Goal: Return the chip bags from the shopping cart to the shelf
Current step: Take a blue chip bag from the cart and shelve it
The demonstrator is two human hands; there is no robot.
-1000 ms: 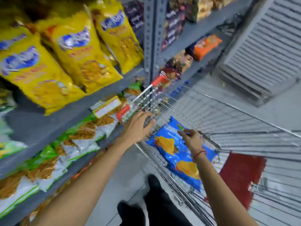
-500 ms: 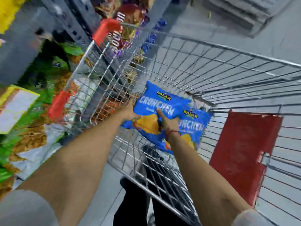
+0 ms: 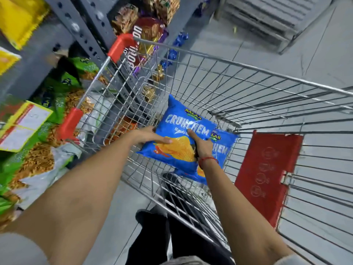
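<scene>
Blue puffed plastic chip bag (image 3: 177,138) is being gripped by both hands inside the silver wire shopping cart (image 3: 248,88).

It is being held just above a second blue chip bag (image 3: 223,150), mostly covered, on the cart's bottom. The left hand (image 3: 152,135) is being laid flat over the bag's left edge, and the right hand (image 3: 200,144) is being closed over its right side; the fingers beneath are hidden. Its long axis is running away from the person, tilted up. The grey metal shelf (image 3: 38,54) is lying to the left, nearer the left arm, so a leftward lift over the cart's rim is being called for. The shelf's own bags are blurred.
</scene>
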